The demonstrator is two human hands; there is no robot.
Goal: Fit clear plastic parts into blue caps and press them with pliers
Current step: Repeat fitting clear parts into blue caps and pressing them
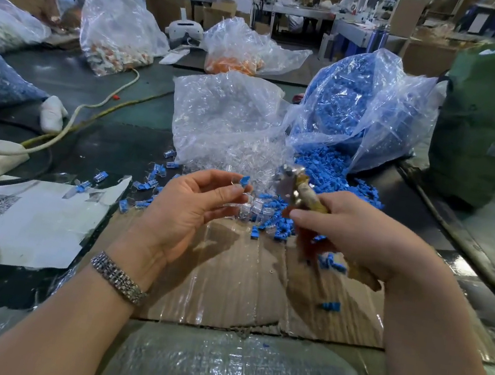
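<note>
My left hand pinches a clear plastic part with a blue cap between thumb and fingertips, held above the cardboard. My right hand grips the wrapped handles of the pliers, whose metal jaws point up and left, a short way right of the blue cap and apart from it. A bag of clear parts lies open straight ahead. To its right a bag of blue caps spills caps onto the floor. Loose caps and clear parts lie between my hands.
A flattened cardboard sheet lies under my hands. Assembled pieces are scattered at the left beside white paper and cables. More bags stand behind, a green sack at right. Bubble wrap covers my lap.
</note>
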